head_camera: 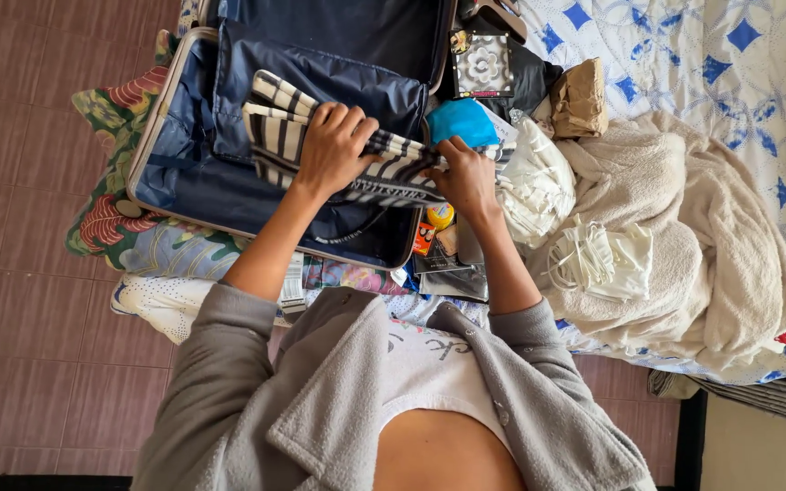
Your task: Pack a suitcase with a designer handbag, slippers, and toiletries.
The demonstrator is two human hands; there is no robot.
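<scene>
A folded black-and-white striped garment (277, 127) lies across the open dark blue suitcase (229, 195). My left hand (334, 145) presses flat on top of it near its middle. My right hand (466, 177) grips the garment's right end at the suitcase's edge. A bright blue cloth (462, 120) sits just above my right hand. Grey cardigan sleeves cover both upper arms.
White folded clothes (539, 186) and a cream fleece blanket (675, 236) lie on the blue-and-white patterned bed (730, 55). A brown paper bag (579, 98), a black floral pouch (482, 65) and small packets (443, 241) sit nearby. Floral cushions (106, 227) lie under the suitcase.
</scene>
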